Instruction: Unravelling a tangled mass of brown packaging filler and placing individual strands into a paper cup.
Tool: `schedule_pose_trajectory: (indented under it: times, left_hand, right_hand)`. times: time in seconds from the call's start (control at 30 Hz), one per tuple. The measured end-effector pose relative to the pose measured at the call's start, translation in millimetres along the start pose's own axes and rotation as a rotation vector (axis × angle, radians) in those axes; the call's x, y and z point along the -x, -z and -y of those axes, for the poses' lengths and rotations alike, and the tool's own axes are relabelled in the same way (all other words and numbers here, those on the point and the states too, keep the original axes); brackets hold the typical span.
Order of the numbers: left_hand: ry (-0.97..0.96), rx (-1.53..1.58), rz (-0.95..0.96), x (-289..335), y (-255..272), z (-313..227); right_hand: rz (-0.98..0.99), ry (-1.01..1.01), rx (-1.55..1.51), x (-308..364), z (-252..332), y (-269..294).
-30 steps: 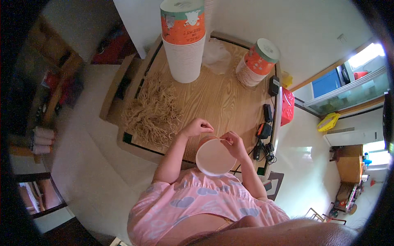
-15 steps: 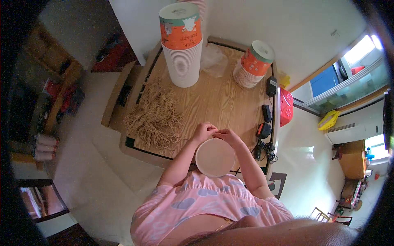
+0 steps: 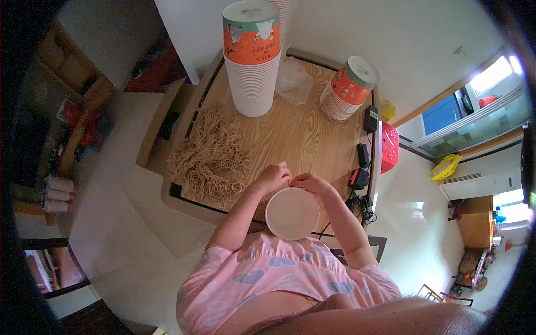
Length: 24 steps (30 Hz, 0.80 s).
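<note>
A round paper bucket (image 3: pixel 292 214) with a pale, bare inside is tipped with its mouth toward me, between my forearms and against my clothes. My right hand (image 3: pixel 311 185) pinches at its far rim. Just left of that, my left hand (image 3: pixel 273 177) has its fingers curled together near the same rim; whatever lies between them is too small to make out. A loose heap of tan twine cords (image 3: pixel 209 153) spreads over the table to the left of my hands.
On the wood-grain table (image 3: pixel 290 134) stand a tall stack of upturned paper buckets (image 3: pixel 251 84) and a shorter stack (image 3: pixel 349 89). A crumpled clear plastic bag (image 3: pixel 293 81) lies between them. Black adapters (image 3: pixel 359 178) and cables line the right edge. An open cardboard box (image 3: pixel 162 128) adjoins the left side.
My left hand has shifted slightly up and left, with its fingers a little farther from my right hand's. The bucket stays in nearly the same place. The whole view has shifted slightly.
</note>
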<state>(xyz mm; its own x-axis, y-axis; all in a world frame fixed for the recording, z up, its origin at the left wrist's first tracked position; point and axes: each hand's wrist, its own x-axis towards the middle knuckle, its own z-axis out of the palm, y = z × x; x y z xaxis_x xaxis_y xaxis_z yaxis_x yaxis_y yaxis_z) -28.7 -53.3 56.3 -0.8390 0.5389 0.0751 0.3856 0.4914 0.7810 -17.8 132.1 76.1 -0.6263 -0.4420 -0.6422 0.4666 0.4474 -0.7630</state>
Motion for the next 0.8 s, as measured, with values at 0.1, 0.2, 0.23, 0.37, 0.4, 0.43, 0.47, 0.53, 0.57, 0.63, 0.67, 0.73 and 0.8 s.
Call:
schedule_pose_trajectory:
  times: [0.1, 0.2, 0.23, 0.37, 0.4, 0.43, 0.47, 0.53, 0.57, 0.63, 0.67, 0.73, 0.8]
  left_hand:
    - [-0.02, -0.074, -0.064, -0.7, 0.4, -3.1]
    - [-0.032, -0.086, -0.083, -2.3, 0.0, -4.8]
    - [-0.032, -0.087, -0.084, -2.2, -3.5, -2.4]
    - [0.017, 0.037, -0.175, 6.1, -20.2, 13.9]
    - [0.058, 0.097, -0.191, 7.5, -21.9, 17.6]
    - [0.062, 0.096, -0.195, 9.2, -22.9, 22.6]
    - [0.041, 0.156, -0.202, 11.3, -23.4, 27.7]
    - [0.016, 0.219, -0.195, 13.9, -14.5, 25.5]
    - [0.019, 0.24, -0.127, 15.4, -4.7, 21.3]
    - [0.025, 0.255, -0.06, 17.1, 14.6, 2.9]
    - [0.02, 0.24, -0.049, 17.7, 21.3, -4.5]
    - [0.01, 0.221, -0.03, 16.6, 35.5, -25.9]
    - [-0.059, 0.037, -0.068, 12.7, 45.8, -52.1]
  right_hand:
    - [0.103, 0.015, 0.036, -5.2, -2.3, 9.5]
    - [0.205, 0.007, 0.026, -9.8, -6.6, 19.3]
    - [0.204, 0.009, 0.026, -11.8, -11.9, 21.8]
    - [0.012, 0.149, 0.135, -6.0, -23.9, 9.0]
    - [-0.108, 0.194, 0.093, 1.4, -22.7, 3.1]
    - [-0.103, 0.195, 0.095, 10.3, -20.1, -2.3]
    - [-0.197, 0.243, 0.195, 20.3, -16.8, -7.6]
    - [-0.301, 0.285, 0.285, 41.0, -4.0, -13.8]
    - [-0.366, 0.379, 0.303, 51.0, 4.6, -17.1]
    - [-0.428, 0.477, 0.317, 70.3, 21.9, -21.0]
    - [-0.445, 0.511, 0.354, 78.3, 29.8, -21.8]
    - [-0.47, 0.545, 0.385, 84.5, 31.6, -22.8]
    - [-0.52, 0.725, 0.447, 87.6, 27.8, -26.6]
